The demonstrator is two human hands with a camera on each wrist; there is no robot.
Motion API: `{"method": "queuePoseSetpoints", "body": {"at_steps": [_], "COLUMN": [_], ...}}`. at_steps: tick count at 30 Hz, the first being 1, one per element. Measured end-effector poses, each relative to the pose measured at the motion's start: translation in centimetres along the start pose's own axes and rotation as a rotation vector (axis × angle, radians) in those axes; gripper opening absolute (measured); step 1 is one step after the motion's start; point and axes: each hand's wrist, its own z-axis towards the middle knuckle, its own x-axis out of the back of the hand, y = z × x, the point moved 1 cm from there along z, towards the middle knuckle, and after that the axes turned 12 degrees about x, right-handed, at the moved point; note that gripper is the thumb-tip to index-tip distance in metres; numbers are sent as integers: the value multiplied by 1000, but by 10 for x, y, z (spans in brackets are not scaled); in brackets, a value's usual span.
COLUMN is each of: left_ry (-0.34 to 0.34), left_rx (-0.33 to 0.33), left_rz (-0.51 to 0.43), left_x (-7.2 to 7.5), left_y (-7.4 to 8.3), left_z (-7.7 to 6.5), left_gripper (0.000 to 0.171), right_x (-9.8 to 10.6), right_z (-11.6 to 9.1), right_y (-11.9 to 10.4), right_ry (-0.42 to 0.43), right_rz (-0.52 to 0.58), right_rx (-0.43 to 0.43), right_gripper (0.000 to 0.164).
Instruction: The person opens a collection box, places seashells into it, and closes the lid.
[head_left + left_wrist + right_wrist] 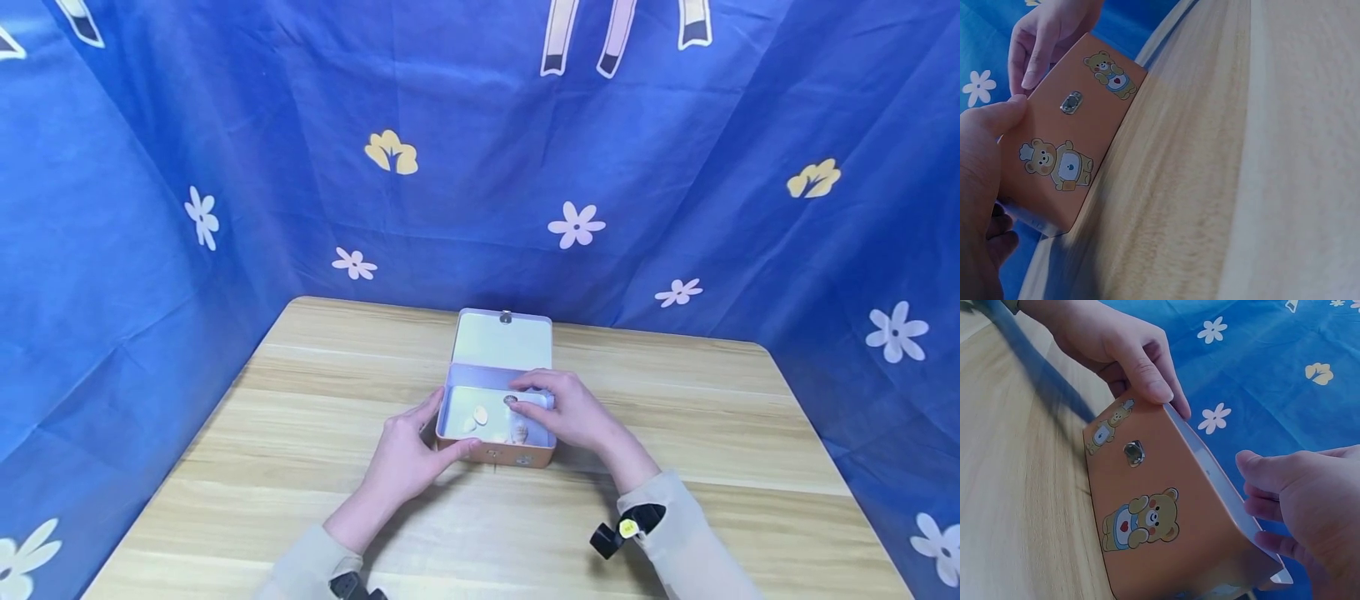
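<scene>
An orange tin box [1147,506] with bear pictures stands on the table, its hinged lid [502,340] raised at the back. My left hand [405,458] holds the box at its left front corner, thumb on the front rim and fingers along the side. Over the right part of the box is my right hand [566,407], its thumb and fingers around a small dark seashell [511,400] at the fingertips. On the white floor of the box lie a pale seashell [481,415] and a brownish spiral seashell [520,432]. The box wall hides the shells in both wrist views.
The light wooden table [315,400] runs to a blue cloth [465,208] with flowers that hangs behind and at both sides. A metal clasp [506,317] sits on the lid's top edge, and a metal catch [1071,102] on the box front.
</scene>
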Motion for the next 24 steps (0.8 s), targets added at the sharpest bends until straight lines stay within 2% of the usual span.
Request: {"method": "queuePoseSetpoints", "body": {"at_steps": [9,14,18,24], "left_ry": [-3,-12,-33,-85], "left_rx": [22,51,79,29], "left_rz": [-9,-18,-3,-38], "left_x": [5,12,19,28], "left_y": [2,5,7,4], "left_z": [5,13,22,39], "left_gripper": [102,99,97,81], "right_x": [10,16,20,25], "right_z": [-5,-5,-7,-8], "right_y": [-4,-5,-5,-1], "right_ry": [28,40,62,100], "right_rz": [-70,-95,-105,-118], "right_rx": [36,52,25,-2], "right_gripper": [27,29,29,29]}}
